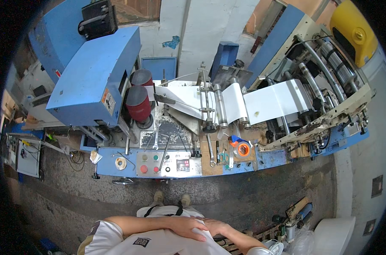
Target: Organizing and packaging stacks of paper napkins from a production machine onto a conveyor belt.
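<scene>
My left hand (pixel 187 228) lies flat against my white shirt at my belly, fingers stretched out and holding nothing. It rests over my right hand (pixel 215 227), which comes in from the lower right and is partly covered, so I cannot tell how its fingers are set. Both hands are well back from the blue machine (pixel 95 76) in front of me. A white paper web (pixel 278 100) runs over the machine's metal rollers (pixel 220 108). The front control panel (pixel 167 163) has red and green buttons and a small display.
Wrenches (pixel 211 151), scissors (pixel 223 158) and an orange tape roll (pixel 243 149) lie on the machine's front ledge. Two dark red cylinders (pixel 138 102) stand by the blue cover. A yellow hood (pixel 353 32) is at top right. Bottles and a white bag (pixel 333 236) sit on the concrete floor at right.
</scene>
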The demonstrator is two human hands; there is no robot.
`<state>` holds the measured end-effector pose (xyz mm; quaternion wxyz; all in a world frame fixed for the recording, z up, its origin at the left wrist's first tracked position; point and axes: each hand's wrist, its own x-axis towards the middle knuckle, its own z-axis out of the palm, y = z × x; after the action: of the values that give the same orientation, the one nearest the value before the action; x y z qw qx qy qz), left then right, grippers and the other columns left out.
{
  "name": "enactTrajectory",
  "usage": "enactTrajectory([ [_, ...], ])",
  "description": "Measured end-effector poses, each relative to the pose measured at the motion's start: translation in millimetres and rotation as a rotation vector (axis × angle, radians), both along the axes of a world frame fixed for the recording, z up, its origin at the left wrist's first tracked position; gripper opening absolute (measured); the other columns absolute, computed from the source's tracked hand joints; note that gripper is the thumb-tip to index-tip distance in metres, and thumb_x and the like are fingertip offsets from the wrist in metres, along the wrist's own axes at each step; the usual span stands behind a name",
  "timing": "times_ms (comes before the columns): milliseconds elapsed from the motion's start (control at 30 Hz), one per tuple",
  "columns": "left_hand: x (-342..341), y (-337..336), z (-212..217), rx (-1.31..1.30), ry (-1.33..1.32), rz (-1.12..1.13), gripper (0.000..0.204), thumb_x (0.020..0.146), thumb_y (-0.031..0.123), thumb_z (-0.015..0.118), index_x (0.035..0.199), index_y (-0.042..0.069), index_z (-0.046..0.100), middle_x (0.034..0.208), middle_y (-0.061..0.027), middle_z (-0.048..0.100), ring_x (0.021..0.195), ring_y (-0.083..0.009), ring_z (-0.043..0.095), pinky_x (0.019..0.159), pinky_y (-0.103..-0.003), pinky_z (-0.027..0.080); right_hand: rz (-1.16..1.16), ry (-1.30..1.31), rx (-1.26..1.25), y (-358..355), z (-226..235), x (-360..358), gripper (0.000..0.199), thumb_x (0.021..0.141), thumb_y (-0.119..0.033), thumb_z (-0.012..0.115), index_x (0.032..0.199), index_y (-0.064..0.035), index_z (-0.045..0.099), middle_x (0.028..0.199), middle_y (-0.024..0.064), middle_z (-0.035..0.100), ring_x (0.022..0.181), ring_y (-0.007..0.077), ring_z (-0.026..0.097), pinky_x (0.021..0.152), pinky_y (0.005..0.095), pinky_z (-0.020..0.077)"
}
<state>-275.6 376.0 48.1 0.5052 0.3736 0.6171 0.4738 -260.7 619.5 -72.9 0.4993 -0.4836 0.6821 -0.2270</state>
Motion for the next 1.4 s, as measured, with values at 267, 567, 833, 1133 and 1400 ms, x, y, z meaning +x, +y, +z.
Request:
enactTrajectory([
  [267,0,-1,1,0.011,-0.035,0.025,0.076,0.094,0.059,0.054,0.141,-0.001,0.048,0.136,-0.0242,0.056,0.129,-0.0343,0.051,0.110,-0.038,0.037,-0.141,-0.087,-0.045,-2,4,-1,0.098,0.060,-0.046,0.084,0.146,-0.0205,0.044,0.161,0.0220,0.016,0.144,0.0409,0.028,0.115,0.0466,0.0311],
  [567,-2,-1,0,0.002,0.013,0.000,0.071,0.095,0.056,0.054,0.141,0.002,0.047,0.136,-0.0204,0.056,0.128,-0.0318,0.052,0.109,-0.038,0.039,-0.148,-0.093,0.070,-10,29,-8,0.101,0.062,-0.047,0.083,0.149,-0.0185,0.040,0.161,0.0202,0.018,0.143,0.0390,0.032,0.113,0.0469,0.0340],
  [833,-4,-1,4,-0.006,0.014,-0.010,0.071,0.095,0.056,0.055,0.141,0.002,0.047,0.136,-0.0198,0.056,0.128,-0.0315,0.052,0.109,-0.038,0.039,-0.163,-0.038,-0.001,-2,11,-1,0.099,0.067,-0.046,0.079,0.150,-0.0152,0.035,0.158,0.0201,0.024,0.137,0.0381,0.039,0.109,0.0452,0.0377],
  [1133,-7,-1,3,0.002,-0.014,-0.007,0.072,0.095,0.056,0.055,0.141,0.001,0.047,0.137,-0.0211,0.055,0.129,-0.0320,0.051,0.109,-0.038,0.039,-0.112,0.044,-0.064,-9,37,-10,0.084,0.072,-0.044,0.075,0.143,-0.0114,0.044,0.145,0.0193,0.046,0.123,0.0373,0.053,0.101,0.0442,0.0448],
  [1400,-6,-1,3,0.045,-0.015,0.034,0.076,0.094,0.059,0.053,0.137,-0.004,0.051,0.133,-0.0252,0.057,0.126,-0.0344,0.053,0.106,-0.039,0.042,-0.089,0.044,-0.036,-12,48,-15,0.078,0.072,-0.043,0.075,0.137,-0.0093,0.050,0.134,0.0199,0.056,0.120,0.0373,0.055,0.099,0.0449,0.0460],
])
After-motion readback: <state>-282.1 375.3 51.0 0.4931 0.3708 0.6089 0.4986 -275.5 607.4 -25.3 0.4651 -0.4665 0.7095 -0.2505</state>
